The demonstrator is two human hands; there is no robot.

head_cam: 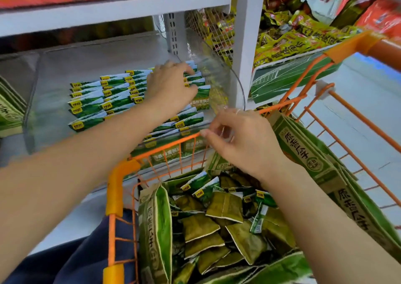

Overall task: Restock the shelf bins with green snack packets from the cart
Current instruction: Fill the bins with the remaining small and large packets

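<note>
Left: clear shelf bin [32,118] with rows of green snack packets [91,103] standing on edge, yellow logo tabs up. Left hand [171,86] reaches into the bin's right part, fingers curled down over the packet tops near the back; whether it pinches one or only presses the row I cannot tell. Centre: orange wire cart [115,197] pulled up against the bin front. Right hand [240,140] hovers over the cart's far rail, fingers loosely curled, thumb and forefinger near each other, nothing clearly held. Below it, loose green packets [217,218] heaped in the cart, larger green bags [156,229] standing along the sides. Judgement: packets look light, soft foil pillows, slick and crinkly, contents probably crushable. Best taken by the flat sealed top edge, several fanned together, not squeezed mid-body.
</note>
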